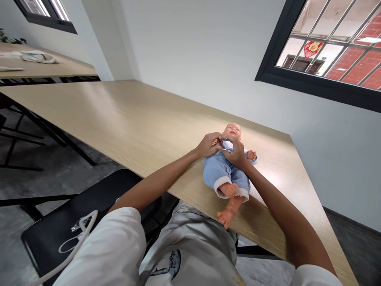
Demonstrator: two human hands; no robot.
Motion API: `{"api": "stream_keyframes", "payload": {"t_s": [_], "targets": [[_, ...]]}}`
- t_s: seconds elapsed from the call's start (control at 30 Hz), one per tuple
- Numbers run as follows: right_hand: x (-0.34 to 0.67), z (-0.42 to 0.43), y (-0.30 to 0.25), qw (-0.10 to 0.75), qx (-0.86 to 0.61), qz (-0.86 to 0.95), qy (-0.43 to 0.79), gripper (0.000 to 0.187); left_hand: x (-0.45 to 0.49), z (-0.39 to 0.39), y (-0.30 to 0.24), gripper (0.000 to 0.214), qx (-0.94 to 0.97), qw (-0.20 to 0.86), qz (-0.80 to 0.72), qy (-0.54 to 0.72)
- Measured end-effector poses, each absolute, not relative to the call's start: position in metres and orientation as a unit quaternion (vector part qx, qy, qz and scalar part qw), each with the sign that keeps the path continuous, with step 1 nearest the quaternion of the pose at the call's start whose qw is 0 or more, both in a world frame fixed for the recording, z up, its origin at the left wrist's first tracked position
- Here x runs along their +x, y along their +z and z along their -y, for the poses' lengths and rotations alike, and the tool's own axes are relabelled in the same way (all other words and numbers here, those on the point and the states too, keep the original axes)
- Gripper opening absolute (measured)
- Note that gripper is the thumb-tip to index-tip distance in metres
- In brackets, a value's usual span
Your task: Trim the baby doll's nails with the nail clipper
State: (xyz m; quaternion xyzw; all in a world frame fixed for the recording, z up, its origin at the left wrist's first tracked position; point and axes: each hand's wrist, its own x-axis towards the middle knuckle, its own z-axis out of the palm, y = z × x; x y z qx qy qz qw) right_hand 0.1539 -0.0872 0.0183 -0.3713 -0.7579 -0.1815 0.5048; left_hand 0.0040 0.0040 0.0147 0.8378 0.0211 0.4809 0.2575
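On the tabletop (119,119), baby doll (223,171) lying feet toward the person

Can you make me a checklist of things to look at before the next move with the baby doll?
1. The baby doll is lying steady on its back on the wooden table: ok.
2. The left hand is holding the doll's hand: ok.
3. The right hand is pinching the small metal clippers: ok.
4. The tips of the clippers are in the right spot: cannot tell, because the fingers hide them.
5. The doll's foot is well away from the table's edge: not ok, it lies close to it.
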Motion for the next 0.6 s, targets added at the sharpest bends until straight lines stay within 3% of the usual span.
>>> {"api": "stream_keyframes", "payload": {"t_s": [0.47,0.6], "targets": [[0.1535,0.087,0.0194,0.471,-0.353,0.787,-0.181,0.029,0.0024,-0.0039,0.018,0.023,0.842,0.253,-0.024,0.476],[0.1502,0.0899,0.0228,0.45,-0.352,0.796,-0.201,0.018,0.0022,-0.0052,0.0183,0.019,0.844,0.247,-0.009,0.475]]}}
